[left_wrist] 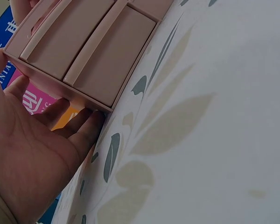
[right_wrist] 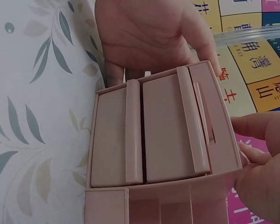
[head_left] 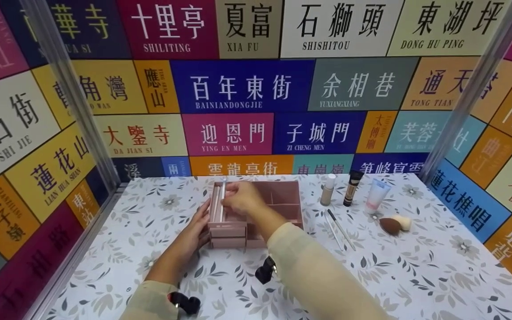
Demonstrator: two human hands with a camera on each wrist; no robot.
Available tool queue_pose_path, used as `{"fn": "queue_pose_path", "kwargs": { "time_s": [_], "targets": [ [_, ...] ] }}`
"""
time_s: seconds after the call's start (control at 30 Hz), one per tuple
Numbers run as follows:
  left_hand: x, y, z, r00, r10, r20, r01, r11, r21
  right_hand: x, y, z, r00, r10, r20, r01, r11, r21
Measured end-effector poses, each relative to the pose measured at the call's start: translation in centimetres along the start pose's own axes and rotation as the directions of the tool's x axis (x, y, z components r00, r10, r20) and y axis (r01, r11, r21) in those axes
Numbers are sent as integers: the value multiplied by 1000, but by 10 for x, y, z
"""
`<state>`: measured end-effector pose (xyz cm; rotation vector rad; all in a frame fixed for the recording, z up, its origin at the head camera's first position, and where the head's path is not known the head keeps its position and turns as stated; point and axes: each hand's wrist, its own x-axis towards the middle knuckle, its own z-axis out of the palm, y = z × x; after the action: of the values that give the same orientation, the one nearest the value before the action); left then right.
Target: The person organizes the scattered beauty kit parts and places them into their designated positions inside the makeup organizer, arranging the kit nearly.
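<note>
- The left hand [head_left: 195, 229] is unclenched, its fingertips resting against the left side of the pink organizer [head_left: 228, 242].
- The organizer stands near the tabletop [head_left: 220, 284]'s far edge, around that edge's middle, drawers facing the near edge.
- In its left section stands a slim pale strip [head_left: 222, 211]; the right hand [head_left: 243, 198] bends its fingers there, though whether they pinch it I cannot tell.
- Towards the far right corner: a beige bottle [head_left: 327, 193], with a white stick [head_left: 334, 229] and dark-tipped stick [head_left: 342, 230] before it, black tube [head_left: 352, 190], pale tube [head_left: 377, 195], brown sponge [head_left: 390, 226] and cream sponge [head_left: 404, 222].
- I judge the work unfinished: the strip is inside; the cosmetics remain outside.
</note>
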<state>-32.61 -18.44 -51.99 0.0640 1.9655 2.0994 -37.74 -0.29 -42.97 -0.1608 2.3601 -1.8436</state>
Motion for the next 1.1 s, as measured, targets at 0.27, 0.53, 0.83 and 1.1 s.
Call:
{"fn": "queue_pose_path", "kwargs": {
  "time_s": [0.27, 0.53, 0.83, 1.1],
  "targets": [
    [0, -1, 0, 1000, 6, 11, -5, 1000, -15, 1, 1, -1, 1000, 21, 0, -21, 1000, 14],
    [0, 0, 0, 1000, -2, 4, 2, 1000, -15, 0, 2, -2, 1000, 12, -16, -12, 1000, -10],
    [1, -2, -1, 999, 37, 30, -37, 999, -2, -15, 10, -12, 999, -25, -22, 29, 972, 234],
    [0, 1, 0, 1000, 22, 8, -22, 999, 40, -48, 26, -53, 990, -143, 17, 129, 932, 338]
  ]
}}
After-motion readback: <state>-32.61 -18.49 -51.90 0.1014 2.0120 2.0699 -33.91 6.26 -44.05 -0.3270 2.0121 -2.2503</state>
